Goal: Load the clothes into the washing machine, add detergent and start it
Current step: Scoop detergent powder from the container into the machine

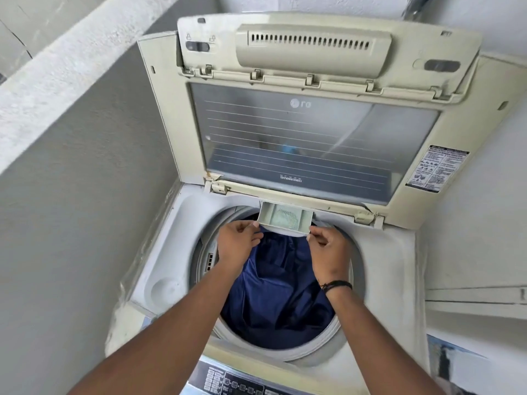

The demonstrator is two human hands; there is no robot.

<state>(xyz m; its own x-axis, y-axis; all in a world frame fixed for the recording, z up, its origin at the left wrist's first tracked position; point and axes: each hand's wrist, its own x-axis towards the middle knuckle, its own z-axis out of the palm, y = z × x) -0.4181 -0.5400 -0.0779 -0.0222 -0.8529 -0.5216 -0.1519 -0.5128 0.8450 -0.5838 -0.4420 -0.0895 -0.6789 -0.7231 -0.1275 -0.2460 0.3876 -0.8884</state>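
The left hand point(238, 243) is pinching the left front corner of the small rectangular plastic detergent drawer point(286, 217) with curled fingertips, while the right hand point(328, 248), a dark cord bracelet point(338, 285) circling its wrist, is pinching the right front corner. The drawer is sticking out from the back rim over the round drum opening, holding pale, grainy powder. Below, smooth navy blue clothes point(273, 295) are lying crumpled inside the cream washing machine point(390, 266), whose ribbed glass lid point(310, 138) is standing open.
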